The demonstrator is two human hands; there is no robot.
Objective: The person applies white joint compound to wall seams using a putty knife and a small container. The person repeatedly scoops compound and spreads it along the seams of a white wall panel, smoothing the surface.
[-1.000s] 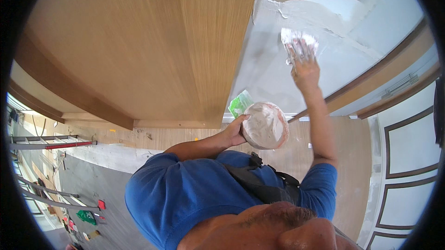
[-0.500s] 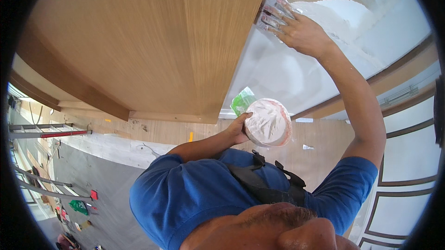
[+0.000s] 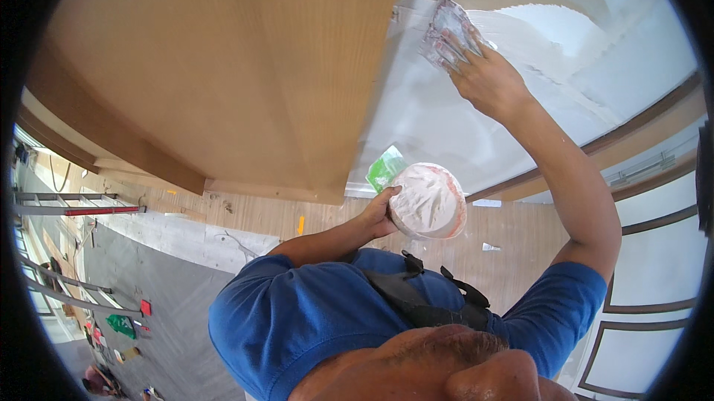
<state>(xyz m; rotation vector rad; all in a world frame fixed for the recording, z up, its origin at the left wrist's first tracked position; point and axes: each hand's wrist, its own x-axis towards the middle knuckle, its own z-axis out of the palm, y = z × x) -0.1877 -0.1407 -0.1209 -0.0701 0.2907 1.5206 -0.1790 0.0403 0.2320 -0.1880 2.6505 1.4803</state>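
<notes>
My left hand point(image 3: 378, 215) grips the rim of a round tub point(image 3: 462, 216), its thumb over the edge. White putty point(image 3: 425, 196) fills the tub, its surface ridged. A flat green and clear-white piece point(image 3: 385, 167) sticks out beside the tub, next to my left fingers; its lower end is hidden. My right hand point(image 3: 483, 74) is stretched out at the upper right, its fingers pressed on a wide putty scraper point(image 3: 448, 25) smeared with white putty. The scraper is at the white wall panel point(image 3: 476, 133), which carries fresh white patches; whether its edge touches, I cannot tell.
A large wooden panel point(image 3: 282, 66) fills the upper left, bordering the white surface. Wooden trim point(image 3: 632, 133) runs along the right. Below lie a wooden floor point(image 3: 513, 237), a ladder point(image 3: 78, 207), and scattered items including a green bag point(image 3: 121, 325). Someone point(image 3: 100, 380) is at the lower left.
My right hand and the scraper have moved right, away from the wooden panel's edge. The tub in my left hand has shifted slightly, and more of the person at the lower left shows.
</notes>
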